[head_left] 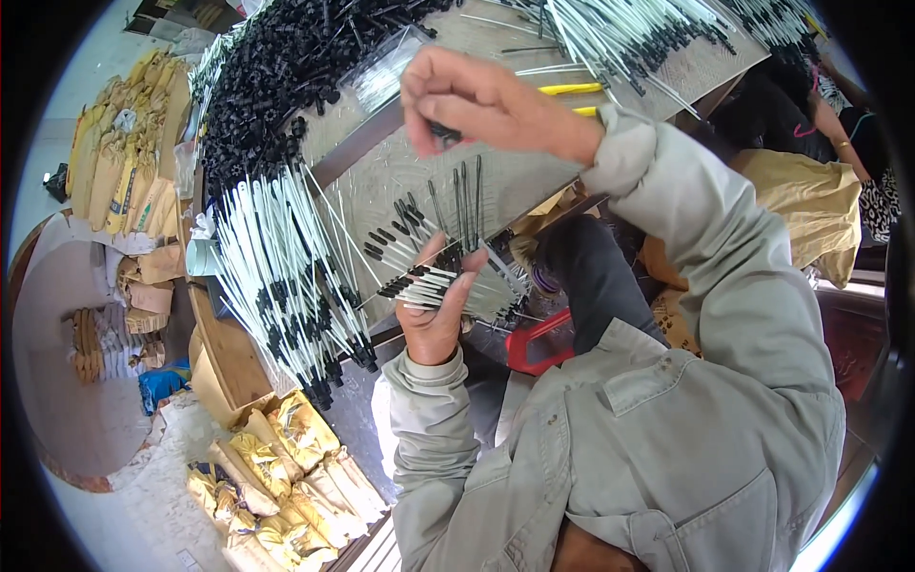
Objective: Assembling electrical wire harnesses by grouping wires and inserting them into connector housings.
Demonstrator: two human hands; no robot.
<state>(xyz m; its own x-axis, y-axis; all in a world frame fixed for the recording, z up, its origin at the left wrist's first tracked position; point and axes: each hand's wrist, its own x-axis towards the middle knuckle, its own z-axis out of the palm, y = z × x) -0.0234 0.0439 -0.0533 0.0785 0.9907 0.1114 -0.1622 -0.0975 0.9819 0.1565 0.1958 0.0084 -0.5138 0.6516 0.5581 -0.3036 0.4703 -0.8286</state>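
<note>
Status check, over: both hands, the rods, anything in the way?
Left grip closed around a bundle of black-tipped white rods. Right grip raised over the tabletop, holding a small black fitting. Dark slender rods jut up between the grips.

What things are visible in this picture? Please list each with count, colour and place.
black parts: uncountable, black, heaped upper left on worktable
loose rods: many, white with black ends, worktable's left and upper right
held rods: several, white and black, in left hand
dark piece: one visible, black, in right hand
clear bag: one, transparent, top centre
yellow handles: two, yellow, beside right wrist
worktable: one, greyish, centre
wrapped packages: many, brown and yellow, left side
red object: one, red, near legs
brown paper: one, brown, right
another person: at least one, partly hidden, far right
left hand: one, bare, centre
right hand: one, bare, above worktable
</note>
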